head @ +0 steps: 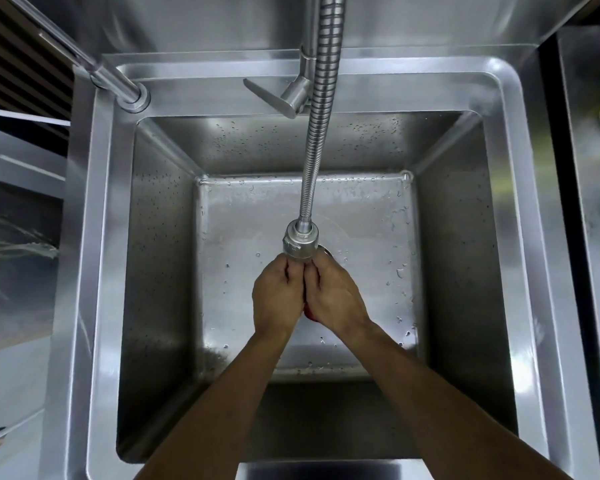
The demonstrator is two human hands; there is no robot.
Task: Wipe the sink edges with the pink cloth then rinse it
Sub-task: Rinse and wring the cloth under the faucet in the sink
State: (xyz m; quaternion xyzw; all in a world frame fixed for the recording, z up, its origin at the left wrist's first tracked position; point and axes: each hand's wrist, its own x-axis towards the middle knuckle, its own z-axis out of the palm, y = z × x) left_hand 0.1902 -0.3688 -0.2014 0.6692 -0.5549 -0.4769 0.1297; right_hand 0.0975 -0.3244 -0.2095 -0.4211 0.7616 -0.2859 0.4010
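Both my hands are pressed together over the middle of the steel sink (101, 237), directly under the spray head (300, 241) of the flexible tap hose. My left hand (276, 296) and my right hand (333, 294) have their fingers curled around the pink cloth (309, 311). Only a small reddish sliver of the cloth shows between the heels of my palms; the rest is hidden inside my hands. Whether water is flowing from the spray head I cannot tell.
The tap lever (274, 98) sticks out to the left at the back rim. A steel pipe (84, 60) enters the back left corner. Droplets cover the basin walls and floor. A second steel counter (589, 168) lies to the right.
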